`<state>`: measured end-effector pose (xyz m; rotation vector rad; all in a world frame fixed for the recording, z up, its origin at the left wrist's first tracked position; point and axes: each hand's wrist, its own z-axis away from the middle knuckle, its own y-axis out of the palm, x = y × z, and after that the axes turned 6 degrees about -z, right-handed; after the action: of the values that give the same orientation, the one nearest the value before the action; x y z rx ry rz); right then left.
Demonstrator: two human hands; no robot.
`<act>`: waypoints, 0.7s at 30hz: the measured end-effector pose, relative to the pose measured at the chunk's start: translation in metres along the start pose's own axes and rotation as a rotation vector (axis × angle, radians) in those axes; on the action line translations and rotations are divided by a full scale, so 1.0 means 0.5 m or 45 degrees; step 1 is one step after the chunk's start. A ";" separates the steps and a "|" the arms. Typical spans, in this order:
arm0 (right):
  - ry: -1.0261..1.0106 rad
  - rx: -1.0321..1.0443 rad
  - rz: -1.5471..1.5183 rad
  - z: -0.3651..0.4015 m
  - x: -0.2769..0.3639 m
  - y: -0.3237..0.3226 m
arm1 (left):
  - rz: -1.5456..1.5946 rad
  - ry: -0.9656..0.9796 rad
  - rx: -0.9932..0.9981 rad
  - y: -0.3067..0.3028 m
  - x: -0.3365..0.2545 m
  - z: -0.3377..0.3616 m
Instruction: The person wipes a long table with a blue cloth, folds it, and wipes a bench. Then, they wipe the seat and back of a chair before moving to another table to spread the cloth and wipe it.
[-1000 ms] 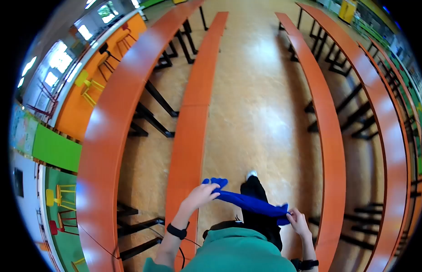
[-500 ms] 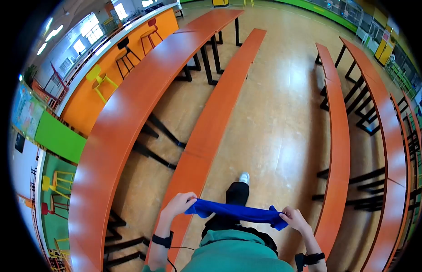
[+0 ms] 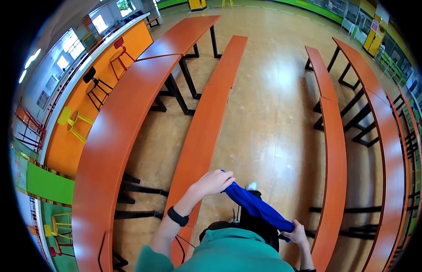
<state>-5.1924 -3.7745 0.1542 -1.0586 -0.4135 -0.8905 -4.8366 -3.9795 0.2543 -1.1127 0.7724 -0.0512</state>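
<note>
A blue cloth (image 3: 258,206) is stretched slantwise in front of my body, its left end higher and farther forward than its right end. My left hand (image 3: 215,182) is closed around the upper end, with a small bit of cloth poking out past the fingers. At the lower end, my right hand (image 3: 296,233) grips the cloth near my right hip. Both hands are in the air above the floor between two benches. One white shoe (image 3: 252,186) shows just beyond the cloth.
To the left run a long orange-brown bench (image 3: 206,122) and a table (image 3: 125,113) with black legs. Another bench (image 3: 331,149) and table (image 3: 378,118) line the right side. A floor aisle (image 3: 274,104) stretches ahead. Stools (image 3: 95,86) stand along an orange counter at the far left.
My left hand has moved forward and right, and my right hand slightly lower, so the cloth has gone from nearly level to slanted. The benches and tables have shifted closer as I walk forward.
</note>
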 end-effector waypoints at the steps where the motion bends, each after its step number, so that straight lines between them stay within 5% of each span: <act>1: 0.026 -0.035 -0.021 -0.056 0.003 -0.012 | -0.028 0.008 -0.010 -0.021 0.015 -0.055; 9: -0.334 0.026 0.034 -0.622 0.205 -0.203 | 0.140 -0.195 0.040 -0.193 0.220 -0.329; 13: -0.444 0.280 -0.029 -0.847 0.390 -0.285 | 0.147 -0.573 -0.068 -0.261 0.308 -0.389; 18: -0.655 0.307 0.021 -1.128 0.463 -0.350 | 0.490 -0.882 0.017 -0.305 0.381 -0.526; 21: -0.771 0.224 -0.053 -1.277 0.514 -0.388 | 0.349 -0.626 -0.132 -0.331 0.455 -0.666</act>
<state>-5.2643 -4.4861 0.1470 -1.1467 -1.0029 -0.5411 -4.8061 -4.4107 0.1972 -1.0490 0.4802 0.4817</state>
